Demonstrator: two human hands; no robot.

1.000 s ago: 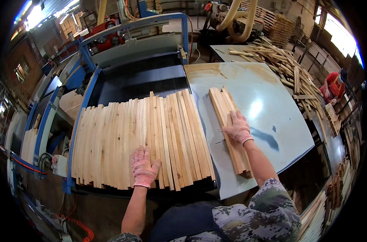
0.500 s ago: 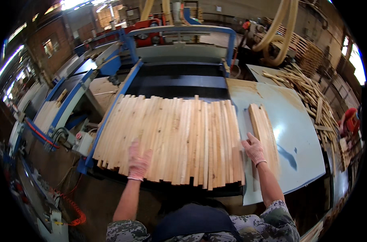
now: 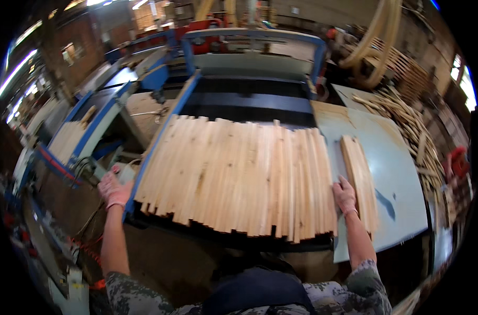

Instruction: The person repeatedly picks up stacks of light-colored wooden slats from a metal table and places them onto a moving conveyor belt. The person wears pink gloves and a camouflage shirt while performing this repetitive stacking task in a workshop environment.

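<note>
A wide row of pale wooden strips [image 3: 228, 178] lies side by side on the dark bed of a blue-framed machine [image 3: 254, 86]. Out at the left side, my left hand [image 3: 114, 190], in a pinkish glove, is at a small light control box [image 3: 126, 172] with a red button. The fingers reach over its near side, somewhat apart; whether they press anything is hidden. My gloved right hand [image 3: 345, 197] is close to the row's right edge, above a pale sheet-topped table, its fingers partly spread and nothing visible in them. To its right lies a small stack of strips [image 3: 360, 181].
The pale tabletop [image 3: 401, 194] adjoins the machine bed on the right. Beyond it is a heap of loose wood offcuts [image 3: 401, 121]. A second blue-sided conveyor [image 3: 92, 123] with strips stands at left. Thick beige hoses [image 3: 378, 52] hang at the back right.
My left hand has left the strips and moved left to the control box. My right hand stays by the row's right edge. The whole view has shifted slightly.
</note>
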